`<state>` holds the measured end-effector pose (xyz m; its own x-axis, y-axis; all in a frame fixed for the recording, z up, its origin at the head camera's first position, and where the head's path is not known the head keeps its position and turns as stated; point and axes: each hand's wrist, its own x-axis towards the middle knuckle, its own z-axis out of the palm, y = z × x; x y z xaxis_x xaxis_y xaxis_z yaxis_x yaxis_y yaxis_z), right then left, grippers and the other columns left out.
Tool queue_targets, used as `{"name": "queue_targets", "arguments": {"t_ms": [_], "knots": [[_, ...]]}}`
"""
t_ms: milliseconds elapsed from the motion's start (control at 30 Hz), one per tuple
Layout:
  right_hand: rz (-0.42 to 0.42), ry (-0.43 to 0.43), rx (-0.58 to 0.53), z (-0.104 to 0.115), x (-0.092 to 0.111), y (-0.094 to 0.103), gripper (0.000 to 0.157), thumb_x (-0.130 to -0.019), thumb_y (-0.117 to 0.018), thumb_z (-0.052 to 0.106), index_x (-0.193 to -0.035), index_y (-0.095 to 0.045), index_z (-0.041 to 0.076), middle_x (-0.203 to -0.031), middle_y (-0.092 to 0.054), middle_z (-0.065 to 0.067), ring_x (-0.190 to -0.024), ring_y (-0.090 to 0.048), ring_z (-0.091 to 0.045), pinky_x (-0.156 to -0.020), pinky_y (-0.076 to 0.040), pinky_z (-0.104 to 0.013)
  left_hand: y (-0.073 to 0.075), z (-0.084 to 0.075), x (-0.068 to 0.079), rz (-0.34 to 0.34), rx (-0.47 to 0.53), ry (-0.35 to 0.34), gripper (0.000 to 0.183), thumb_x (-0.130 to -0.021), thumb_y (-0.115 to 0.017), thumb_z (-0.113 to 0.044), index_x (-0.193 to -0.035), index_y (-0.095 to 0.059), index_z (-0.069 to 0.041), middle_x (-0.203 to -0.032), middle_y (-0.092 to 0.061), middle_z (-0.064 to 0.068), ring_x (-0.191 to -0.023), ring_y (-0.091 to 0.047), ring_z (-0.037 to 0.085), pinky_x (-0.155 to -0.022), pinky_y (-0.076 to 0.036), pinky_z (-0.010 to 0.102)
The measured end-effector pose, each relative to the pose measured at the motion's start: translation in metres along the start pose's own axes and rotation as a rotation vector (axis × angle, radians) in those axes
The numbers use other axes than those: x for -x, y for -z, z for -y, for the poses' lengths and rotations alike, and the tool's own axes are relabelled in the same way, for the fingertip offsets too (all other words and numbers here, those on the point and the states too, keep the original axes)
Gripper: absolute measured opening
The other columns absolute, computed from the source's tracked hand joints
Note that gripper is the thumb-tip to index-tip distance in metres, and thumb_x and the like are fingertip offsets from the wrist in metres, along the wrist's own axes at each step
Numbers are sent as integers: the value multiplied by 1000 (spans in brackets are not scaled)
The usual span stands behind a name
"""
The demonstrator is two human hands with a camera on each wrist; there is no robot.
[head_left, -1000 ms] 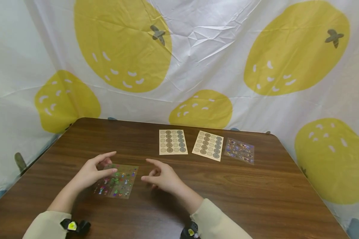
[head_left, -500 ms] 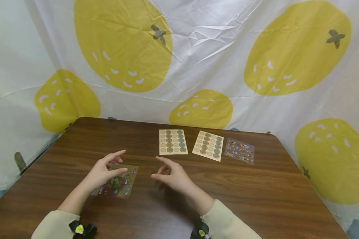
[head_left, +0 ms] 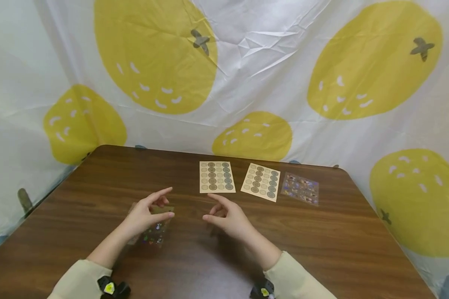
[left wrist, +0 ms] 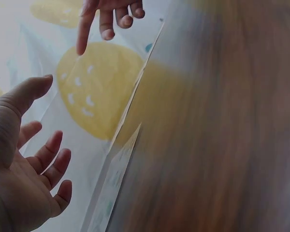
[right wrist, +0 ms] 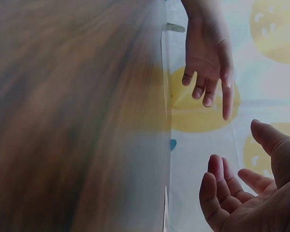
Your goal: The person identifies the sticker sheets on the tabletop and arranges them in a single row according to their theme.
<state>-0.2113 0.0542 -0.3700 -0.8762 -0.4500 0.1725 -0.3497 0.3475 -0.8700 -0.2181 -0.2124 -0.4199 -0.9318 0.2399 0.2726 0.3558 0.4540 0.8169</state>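
My left hand [head_left: 146,217] hovers above a clear sheet of small colourful stickers [head_left: 155,233], hiding much of it in the head view. Its fingers are loosely bent with nothing between them, as the left wrist view also shows. To the right, my right hand [head_left: 230,218] is held over the wooden table [head_left: 303,257], index finger extended and the others relaxed, holding nothing. In the right wrist view the left hand [right wrist: 208,53] faces the right hand [right wrist: 261,193] across a gap.
Toward the back of the table lie two cream sheets of round stickers, a straight one [head_left: 217,177] and a tilted one [head_left: 260,182]. Beside them is another clear sticker sheet [head_left: 300,189]. A white curtain [head_left: 164,133] with yellow fruit prints hangs behind the table.
Both hands have drifted to the right, keeping their loose pose. The left hand now covers more of the near sticker sheet. The sheets at the back stay where they were.
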Motion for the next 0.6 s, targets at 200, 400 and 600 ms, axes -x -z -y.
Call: {"name": "queue_targets", "arguments": {"t_ms": [200, 400, 600], "knots": [[-47, -11, 25, -16, 1, 9, 58, -78, -71, 18, -130, -46, 12, -83, -59, -6, -69, -57, -21, -55, -45, -27, -13, -5, -4, 34, 24, -4, 71, -75, -72, -32, -136, -39, -18, -105, -52, 11, -96, -47, 29, -70, -38, 35], [-83, -42, 51, -37, -1, 18, 60, -76, -72, 27, -130, -47, 20, -85, -59, 0, -66, -55, -16, -55, -45, -30, -17, -19, -3, 39, 34, -16, 70, -76, -73, -21, -136, -39, -10, -103, -53, 13, -97, -47, 32, -75, -39, 45], [-121, -66, 45, -39, 5, 28, 61, -75, -73, 26, -130, -47, 23, -86, -59, -1, -67, -56, -17, -56, -45, -32, -22, -7, -9, 25, 42, -42, 72, -74, -75, -21, -136, -39, -11, -102, -54, 13, -95, -50, 30, -72, -41, 43]]}}
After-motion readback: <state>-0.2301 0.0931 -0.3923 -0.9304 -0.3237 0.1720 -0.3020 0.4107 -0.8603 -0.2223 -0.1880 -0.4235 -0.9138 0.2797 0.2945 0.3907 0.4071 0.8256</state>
